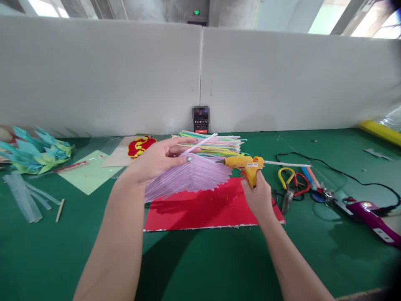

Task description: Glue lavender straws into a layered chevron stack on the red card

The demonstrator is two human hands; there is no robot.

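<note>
Free room on the green tabletop (200, 267) before the red board (213, 213), pliers (288, 197) an obstacle at right.

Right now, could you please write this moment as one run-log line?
left hand: holds lilac ribbed piece | right hand: grips yellow glue gun | beneath: red board

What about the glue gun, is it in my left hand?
No, your right hand grips the yellow glue gun, while your left hand holds the purple ribbed piece.

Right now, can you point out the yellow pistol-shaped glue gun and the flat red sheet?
Yellow pistol-shaped glue gun (246, 161): head view, on its body.
Flat red sheet (206, 212): head view, bare surface.
</note>
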